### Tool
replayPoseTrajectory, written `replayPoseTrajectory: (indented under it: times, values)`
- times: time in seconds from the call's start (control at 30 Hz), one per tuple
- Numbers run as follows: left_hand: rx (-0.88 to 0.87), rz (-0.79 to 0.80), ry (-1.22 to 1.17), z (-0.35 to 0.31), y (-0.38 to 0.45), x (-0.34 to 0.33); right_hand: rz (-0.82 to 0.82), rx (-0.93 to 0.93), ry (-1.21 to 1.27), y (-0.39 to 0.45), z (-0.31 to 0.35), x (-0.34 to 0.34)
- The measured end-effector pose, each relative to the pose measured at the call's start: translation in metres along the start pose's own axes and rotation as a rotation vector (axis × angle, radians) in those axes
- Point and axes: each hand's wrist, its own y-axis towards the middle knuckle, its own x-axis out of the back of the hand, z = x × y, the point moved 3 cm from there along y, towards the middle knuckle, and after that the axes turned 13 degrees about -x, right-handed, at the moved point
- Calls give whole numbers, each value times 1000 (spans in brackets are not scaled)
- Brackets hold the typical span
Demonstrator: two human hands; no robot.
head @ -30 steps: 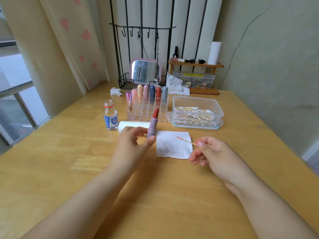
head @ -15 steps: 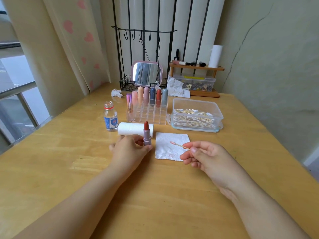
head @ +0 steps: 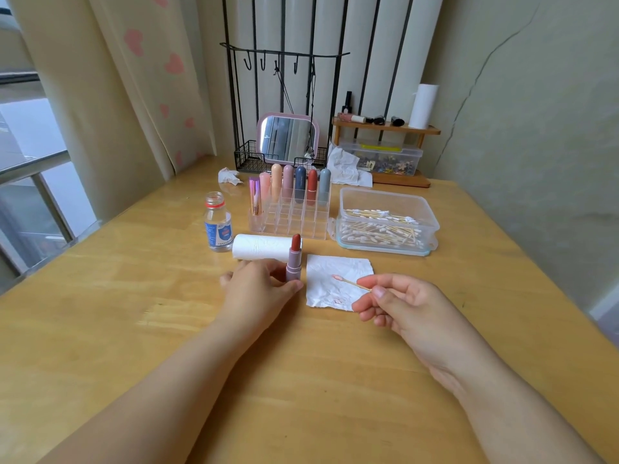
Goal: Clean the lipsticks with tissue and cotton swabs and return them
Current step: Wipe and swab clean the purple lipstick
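The left hand [head: 259, 289], just left of the frame's centre, has its thumb and fingers [head: 294, 287] curled round the base of an open lipstick [head: 294, 259]. The lipstick stands upright with its mauve tube low against the wooden surface [head: 134, 329] and its dark red tip pointing up. The back of this hand faces the camera, and the bare forearm runs down to the lower left corner.

The right hand [head: 402, 306], right of centre, pinches the stick of a cotton swab [head: 351, 283] between thumb and forefinger, with the other fingers loosely curled beneath. The swab's pink-stained tip points left and hangs over a creased sheet of white tissue [head: 338, 279], which lies flat on the surface between the two hands and carries faint red marks near its lower edge. The right forearm runs to the lower right corner.

Just behind the lipstick lies a white tissue roll [head: 258, 247] on its side. Left of the roll stands a small clear bottle [head: 217, 224] with no cap on it. Further back, at the frame's centre, a clear compartmented organiser [head: 291, 219] holds a row of capped lipsticks [head: 294, 185] along its back row. To its right sits a clear box of cotton swabs [head: 385, 222]. A pink-framed mirror [head: 289, 139] stands at the far edge.
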Motion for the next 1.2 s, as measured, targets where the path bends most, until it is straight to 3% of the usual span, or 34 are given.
replayPoseTrajectory:
  times: [0.27, 0.87, 1.2]
  values:
    - [5, -22, 21, 4, 1, -2, 13, -1, -5, -2, -1, 0]
    - [54, 88, 31, 3, -5, 8, 36, 4, -33, 0, -6, -5]
    - [79, 229, 354, 7, -7, 25, 34, 53, -183, -1, -4, -8]
